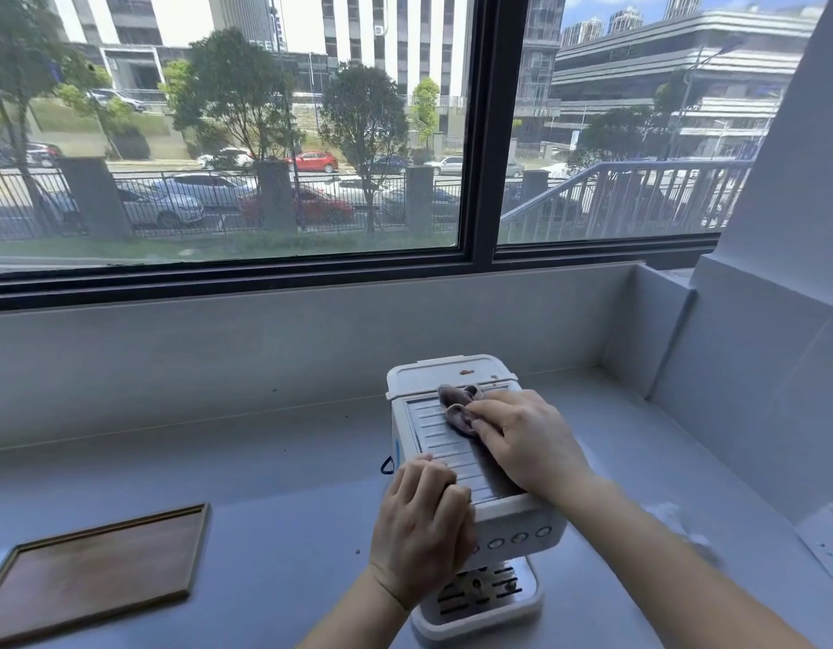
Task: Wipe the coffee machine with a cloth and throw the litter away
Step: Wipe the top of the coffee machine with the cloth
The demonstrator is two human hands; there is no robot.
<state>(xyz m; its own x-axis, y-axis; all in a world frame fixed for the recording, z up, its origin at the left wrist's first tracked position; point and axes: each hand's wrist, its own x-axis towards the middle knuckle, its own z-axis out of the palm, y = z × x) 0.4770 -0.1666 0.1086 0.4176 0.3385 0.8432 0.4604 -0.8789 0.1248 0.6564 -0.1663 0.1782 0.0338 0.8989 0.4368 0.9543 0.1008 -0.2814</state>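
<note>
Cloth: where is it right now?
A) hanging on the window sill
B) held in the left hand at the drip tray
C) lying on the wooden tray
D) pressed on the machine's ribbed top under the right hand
D: the cloth sits bunched on the ribbed top of the machine under the right hand, while the left hand steadies the machine's front edge.

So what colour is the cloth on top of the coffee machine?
The cloth is a dull greyish purple, seen in the head view, under the right hand.
</note>
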